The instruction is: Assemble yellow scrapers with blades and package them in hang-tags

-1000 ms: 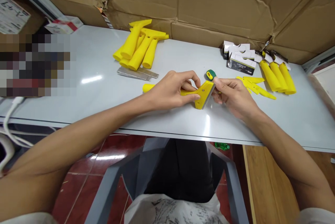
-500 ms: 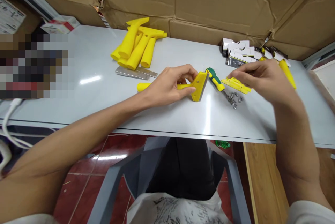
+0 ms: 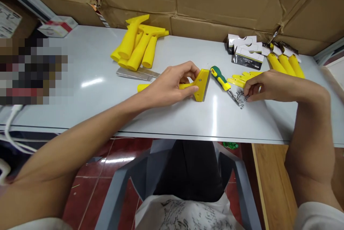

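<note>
My left hand [image 3: 178,83] is closed around a yellow scraper [image 3: 201,86] with a metal blade along its head, held just over the table. One screw shows in the scraper's head. My right hand [image 3: 268,86] reaches down to a small pile of screws [image 3: 239,95], thumb and index finger pinched on a screw at the pile's right edge. Between the hands lies a screwdriver [image 3: 220,78] with a green and yellow handle, its shaft tip by the screws. Several flat yellow plates [image 3: 238,80] lie behind the screws, partly covered by my right hand.
Several yellow scraper handles [image 3: 139,45] are heaped at the back left, with metal blades [image 3: 134,74] before them. Packaged boxes [image 3: 247,56] and more yellow-handled scrapers [image 3: 286,63] lie at the back right. Cardboard [image 3: 215,8] lines the back edge.
My right hand has moved down from above the yellow plates to the screws, uncovering the yellow handles behind it. My left hand still holds the scraper in nearly the same place.
</note>
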Demonstrator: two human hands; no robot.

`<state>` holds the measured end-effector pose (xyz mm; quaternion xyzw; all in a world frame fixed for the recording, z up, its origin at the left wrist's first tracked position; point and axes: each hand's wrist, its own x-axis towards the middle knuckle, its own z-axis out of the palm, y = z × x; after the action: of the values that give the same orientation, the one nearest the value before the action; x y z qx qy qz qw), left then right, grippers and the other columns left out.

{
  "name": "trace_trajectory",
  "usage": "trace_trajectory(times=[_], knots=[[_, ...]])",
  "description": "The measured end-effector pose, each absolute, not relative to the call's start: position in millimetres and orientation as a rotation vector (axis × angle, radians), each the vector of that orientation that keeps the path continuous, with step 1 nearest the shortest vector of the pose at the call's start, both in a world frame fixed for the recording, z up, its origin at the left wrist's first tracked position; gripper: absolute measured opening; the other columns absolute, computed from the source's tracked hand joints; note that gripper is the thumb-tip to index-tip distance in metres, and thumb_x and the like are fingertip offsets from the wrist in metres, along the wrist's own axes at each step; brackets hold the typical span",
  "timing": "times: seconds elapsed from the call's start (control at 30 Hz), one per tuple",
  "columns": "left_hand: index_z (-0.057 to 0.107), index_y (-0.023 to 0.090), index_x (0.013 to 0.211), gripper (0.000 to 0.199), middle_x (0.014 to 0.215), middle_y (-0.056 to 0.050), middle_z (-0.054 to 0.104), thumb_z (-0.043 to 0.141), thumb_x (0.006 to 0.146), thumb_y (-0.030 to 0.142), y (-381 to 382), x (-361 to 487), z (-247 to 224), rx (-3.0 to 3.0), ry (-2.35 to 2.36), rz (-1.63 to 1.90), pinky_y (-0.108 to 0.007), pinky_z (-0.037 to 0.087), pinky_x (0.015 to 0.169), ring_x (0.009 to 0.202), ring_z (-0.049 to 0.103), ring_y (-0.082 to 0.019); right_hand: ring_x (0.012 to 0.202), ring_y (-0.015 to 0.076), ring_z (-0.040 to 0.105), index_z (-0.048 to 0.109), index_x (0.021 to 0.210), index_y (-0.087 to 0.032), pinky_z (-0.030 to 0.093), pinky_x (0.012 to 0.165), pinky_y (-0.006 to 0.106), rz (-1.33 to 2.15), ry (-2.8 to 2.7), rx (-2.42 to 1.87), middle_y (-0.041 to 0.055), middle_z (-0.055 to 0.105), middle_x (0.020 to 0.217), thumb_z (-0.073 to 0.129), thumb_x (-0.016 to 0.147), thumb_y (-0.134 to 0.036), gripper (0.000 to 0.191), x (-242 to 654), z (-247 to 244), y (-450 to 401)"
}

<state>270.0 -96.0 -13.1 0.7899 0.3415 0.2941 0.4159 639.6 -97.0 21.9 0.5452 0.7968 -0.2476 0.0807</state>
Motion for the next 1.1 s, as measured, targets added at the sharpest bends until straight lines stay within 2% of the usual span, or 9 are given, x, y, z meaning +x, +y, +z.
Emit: trace_trajectory(times=[0.13, 0.27, 0.37, 0.5, 0.7, 0.8, 0.87, 1.1], knots=[[0.063, 0.022, 0.110, 0.033, 0.110, -0.005, 0.074, 0.080, 0.091, 0.043, -92.5, 268.3, -15.4, 1.976, 0.824, 0.744, -0.030, 0.066, 0.078, 0.082, 0.075, -0.015, 0.088, 0.0266, 0.074, 0.084, 0.101, -0.029, 0.053, 0.078, 0.039, -0.667, 2.405, 1.616, 0.0044, 0.083, 0.104, 0.076, 0.093, -0.048, 0.022, 636.4, 21.5, -95.2], [0.063, 0.021, 0.109, 0.036, 0.108, -0.005, 0.074, 0.083, 0.091, 0.043, -87.5, 268.4, -19.4, 1.935, 0.786, 0.760, -0.028, 0.067, 0.072, 0.085, 0.075, -0.016, 0.090, 0.0253, 0.073, 0.083, 0.105, -0.027, 0.052, 0.084, 0.041, -0.584, 2.349, 1.626, 0.0054, 0.083, 0.107, 0.068, 0.096, -0.049, 0.028, 627.0, 29.4, -99.4], [0.061, 0.020, 0.109, 0.037, 0.106, -0.005, 0.074, 0.085, 0.089, 0.042, -82.4, 268.3, -23.5, 1.900, 0.750, 0.788, -0.026, 0.066, 0.069, 0.085, 0.073, -0.015, 0.084, 0.0230, 0.071, 0.084, 0.106, -0.027, 0.051, 0.081, 0.040, -0.445, 2.398, 1.666, 0.0052, 0.083, 0.104, 0.064, 0.094, -0.050, 0.033, 625.2, 32.9, -100.5], [0.061, 0.020, 0.108, 0.036, 0.105, -0.004, 0.074, 0.085, 0.089, 0.039, -79.9, 268.0, -25.6, 1.884, 0.738, 0.797, -0.023, 0.065, 0.068, 0.083, 0.071, -0.013, 0.076, 0.0223, 0.069, 0.084, 0.104, -0.028, 0.049, 0.077, 0.041, -0.286, 2.516, 1.715, 0.0052, 0.083, 0.099, 0.059, 0.092, -0.061, 0.043, 629.7, 31.4, -97.1], [0.059, 0.019, 0.109, 0.029, 0.107, -0.005, 0.074, 0.079, 0.091, 0.032, -83.3, 267.1, -20.3, 1.900, 0.746, 0.766, -0.024, 0.065, 0.069, 0.087, 0.072, -0.014, 0.091, 0.0270, 0.076, 0.085, 0.102, -0.032, 0.056, 0.089, 0.046, -0.460, 2.350, 1.688, 0.0027, 0.084, 0.107, 0.064, 0.086, -0.058, 0.038, 635.1, 23.3, -90.4], [0.059, 0.019, 0.109, 0.028, 0.104, -0.004, 0.074, 0.078, 0.092, 0.029, -82.4, 266.2, -20.2, 1.930, 0.747, 0.756, -0.024, 0.065, 0.071, 0.082, 0.071, -0.012, 0.101, 0.0300, 0.077, 0.085, 0.106, -0.033, 0.057, 0.096, 0.048, -0.571, 2.315, 1.655, 0.0029, 0.084, 0.116, 0.068, 0.084, -0.068, 0.044, 639.8, 20.5, -87.9], [0.059, 0.020, 0.110, 0.028, 0.102, -0.003, 0.074, 0.078, 0.092, 0.028, -81.1, 265.9, -21.5, 1.941, 0.743, 0.754, -0.024, 0.065, 0.071, 0.078, 0.070, -0.011, 0.102, 0.0303, 0.077, 0.084, 0.107, -0.034, 0.056, 0.095, 0.047, -0.607, 2.324, 1.621, 0.0030, 0.083, 0.118, 0.070, 0.082, -0.071, 0.047, 642.0, 18.8, -86.8], [0.058, 0.019, 0.110, 0.026, 0.104, -0.004, 0.073, 0.076, 0.093, 0.028, -81.0, 267.0, -22.2, 1.910, 0.749, 0.748, -0.024, 0.066, 0.067, 0.077, 0.072, -0.011, 0.099, 0.0275, 0.076, 0.084, 0.105, -0.030, 0.055, 0.090, 0.044, -0.682, 2.393, 1.534, 0.0046, 0.083, 0.116, 0.067, 0.090, -0.061, 0.038, 642.6, 16.5, -86.4]])
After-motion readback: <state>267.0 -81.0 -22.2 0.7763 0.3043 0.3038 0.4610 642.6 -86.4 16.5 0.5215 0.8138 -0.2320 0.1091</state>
